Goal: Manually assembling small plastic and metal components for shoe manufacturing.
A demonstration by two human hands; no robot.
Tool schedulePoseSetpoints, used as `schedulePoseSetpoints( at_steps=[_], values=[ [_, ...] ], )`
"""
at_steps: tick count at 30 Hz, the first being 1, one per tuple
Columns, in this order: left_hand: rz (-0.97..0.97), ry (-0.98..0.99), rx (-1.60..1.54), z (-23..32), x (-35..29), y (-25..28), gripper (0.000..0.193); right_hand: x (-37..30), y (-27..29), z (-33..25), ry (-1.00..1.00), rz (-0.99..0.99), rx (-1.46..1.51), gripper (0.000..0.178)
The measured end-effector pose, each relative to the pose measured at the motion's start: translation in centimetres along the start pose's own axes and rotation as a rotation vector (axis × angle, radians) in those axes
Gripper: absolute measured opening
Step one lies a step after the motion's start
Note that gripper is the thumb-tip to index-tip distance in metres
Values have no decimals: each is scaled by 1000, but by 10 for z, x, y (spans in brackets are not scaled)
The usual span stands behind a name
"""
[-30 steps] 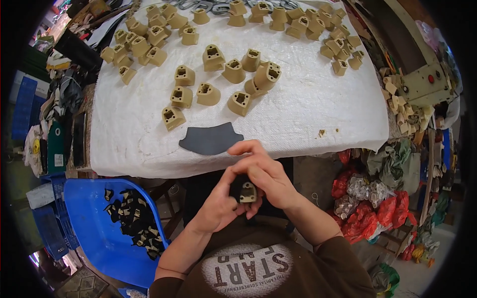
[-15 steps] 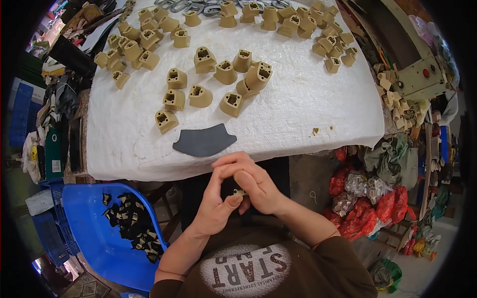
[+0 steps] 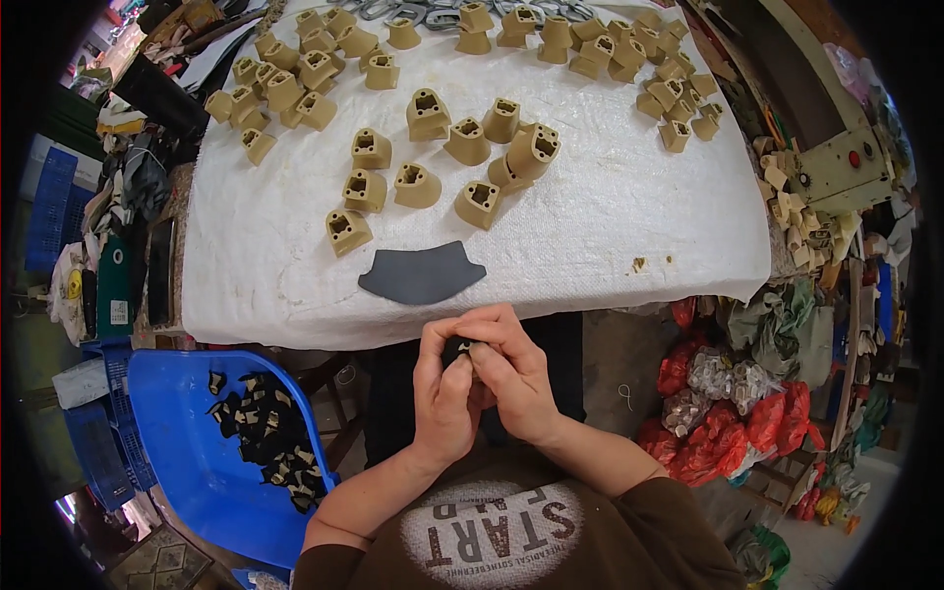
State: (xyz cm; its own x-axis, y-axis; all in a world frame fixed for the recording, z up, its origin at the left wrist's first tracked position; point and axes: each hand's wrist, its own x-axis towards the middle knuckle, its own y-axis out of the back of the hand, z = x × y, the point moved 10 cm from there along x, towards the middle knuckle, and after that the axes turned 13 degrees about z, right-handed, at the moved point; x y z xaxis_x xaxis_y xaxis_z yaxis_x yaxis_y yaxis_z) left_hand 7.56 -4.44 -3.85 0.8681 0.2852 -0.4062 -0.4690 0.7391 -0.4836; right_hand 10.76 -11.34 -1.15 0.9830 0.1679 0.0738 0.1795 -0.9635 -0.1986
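Both my hands meet just past the table's front edge, fingers curled together round a small black piece with a pale edge (image 3: 462,347). Most of that piece is hidden by the fingers. My left hand (image 3: 442,398) grips it from the left, thumb pressed on it. From the other side my right hand (image 3: 521,383) closes over it, its thumb bent against the same spot. Just beyond the fingertips a dark grey curved flat piece (image 3: 423,273) lies on the white cloth. Behind it stand several tan hollow blocks (image 3: 417,185) with holes in their tops.
A white woven cloth (image 3: 590,236) covers the table. More tan blocks (image 3: 285,88) cluster along its far side, near grey metal rings (image 3: 442,18). At lower left a blue tub (image 3: 177,472) holds black-and-tan pieces (image 3: 265,423). Red plastic bags (image 3: 708,442) lie at right.
My fingers have shifted round the small piece: both thumbs are now closer together and higher on it, with its black part showing. The whole view has moved slightly.
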Motion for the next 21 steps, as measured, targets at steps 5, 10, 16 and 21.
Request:
schedulePoseSetpoints(
  at_steps=[5,10,16,21],
  values=[
    [-119,135,-233,0,4,-8,32,9,2,19,-371,-134,25,36],
    [-80,33,122,11,13,10,58,23,28,-12,-3,-26,-153,46],
    [1,-942,997,65,-11,-17,77,17,-1,-28,331,-145,-692,50],
    [-148,-355,447,41,9,8,60,22,28,7,-198,-93,-328,43]
  ],
)
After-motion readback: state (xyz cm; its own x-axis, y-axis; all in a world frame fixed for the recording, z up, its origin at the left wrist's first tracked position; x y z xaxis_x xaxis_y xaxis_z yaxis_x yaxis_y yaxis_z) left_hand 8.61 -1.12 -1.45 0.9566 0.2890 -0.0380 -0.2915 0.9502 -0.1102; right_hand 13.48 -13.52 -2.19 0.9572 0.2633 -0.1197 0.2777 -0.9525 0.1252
